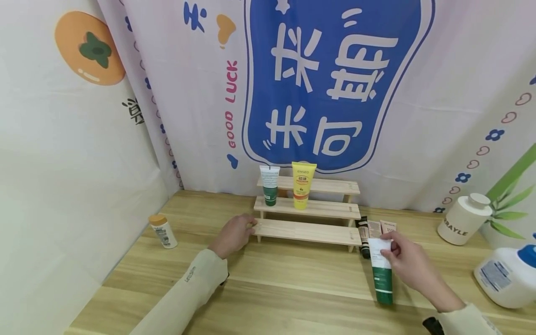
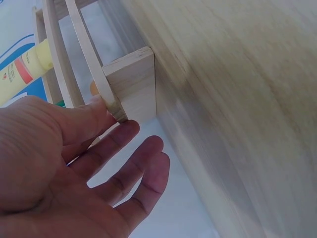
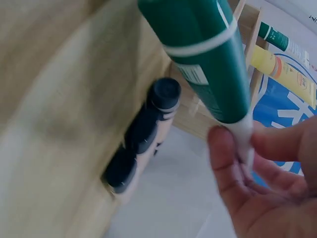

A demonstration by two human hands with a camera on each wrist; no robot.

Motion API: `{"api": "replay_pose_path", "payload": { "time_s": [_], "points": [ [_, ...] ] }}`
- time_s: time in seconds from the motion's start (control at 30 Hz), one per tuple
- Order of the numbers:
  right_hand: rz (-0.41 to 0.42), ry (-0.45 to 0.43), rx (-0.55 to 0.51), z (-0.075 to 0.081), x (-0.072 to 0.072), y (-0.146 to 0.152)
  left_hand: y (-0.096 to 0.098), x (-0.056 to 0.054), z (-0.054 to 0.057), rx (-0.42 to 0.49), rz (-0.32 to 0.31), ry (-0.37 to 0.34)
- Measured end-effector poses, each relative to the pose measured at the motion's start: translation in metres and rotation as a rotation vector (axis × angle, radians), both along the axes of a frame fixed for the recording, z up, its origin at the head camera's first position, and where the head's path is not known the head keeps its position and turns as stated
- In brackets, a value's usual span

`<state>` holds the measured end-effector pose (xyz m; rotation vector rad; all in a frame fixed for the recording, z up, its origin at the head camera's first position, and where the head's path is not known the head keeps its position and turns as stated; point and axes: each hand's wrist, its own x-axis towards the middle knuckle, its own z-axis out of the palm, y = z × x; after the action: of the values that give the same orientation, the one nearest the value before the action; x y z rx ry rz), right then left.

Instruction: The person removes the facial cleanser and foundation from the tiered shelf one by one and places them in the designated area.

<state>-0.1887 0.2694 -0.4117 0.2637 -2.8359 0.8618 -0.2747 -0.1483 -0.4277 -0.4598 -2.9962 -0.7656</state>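
Note:
My left hand [image 1: 235, 236] pinches the left end of the lowest step of a three-tier wooden rack [image 1: 307, 231]. Seen from the left wrist, the thumb and index finger meet at the step's end [image 2: 115, 101], while the other fingers spread below. Held by its white flat end, a green-and-white squeeze tube [image 1: 382, 284] hangs cap down from my right hand [image 1: 408, 260], right of the rack. On the middle step stand a smaller white-and-green tube [image 1: 270, 186] and a yellow tube [image 1: 302, 186], both upright on their caps.
Several black-capped tubes [image 3: 143, 131] lie against the rack's right end. A small white bottle with an orange cap [image 1: 163, 231] stands at the left. To the right are a cream jar [image 1: 462, 221] and a white bottle with a blue cap [image 1: 504, 279]. A printed cloth [image 1: 201, 116] hangs behind.

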Motion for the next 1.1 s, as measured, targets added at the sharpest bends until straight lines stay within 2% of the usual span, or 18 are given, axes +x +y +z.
{"api": "replay_pose_path", "payload": {
  "time_s": [0.3,0.7,0.87,0.97,1.1],
  "points": [
    [0.044,-0.087,0.042,-0.020,0.003,-0.009,0.000,-0.001,-0.001,0.008,0.010,0.001],
    [-0.024,-0.263,0.087,-0.027,-0.002,-0.005,0.001,-0.003,-0.001,-0.011,0.005,0.018],
    [-0.062,-0.347,0.021,-0.030,0.004,-0.010,0.000,-0.004,-0.002,-0.010,0.005,0.017],
    [-0.070,-0.365,-0.012,-0.031,0.005,-0.014,0.000,-0.004,-0.002,-0.005,0.010,0.009],
    [-0.058,-0.341,0.028,-0.030,0.004,-0.013,0.000,-0.003,-0.003,0.001,0.010,0.002]
  ]
}}
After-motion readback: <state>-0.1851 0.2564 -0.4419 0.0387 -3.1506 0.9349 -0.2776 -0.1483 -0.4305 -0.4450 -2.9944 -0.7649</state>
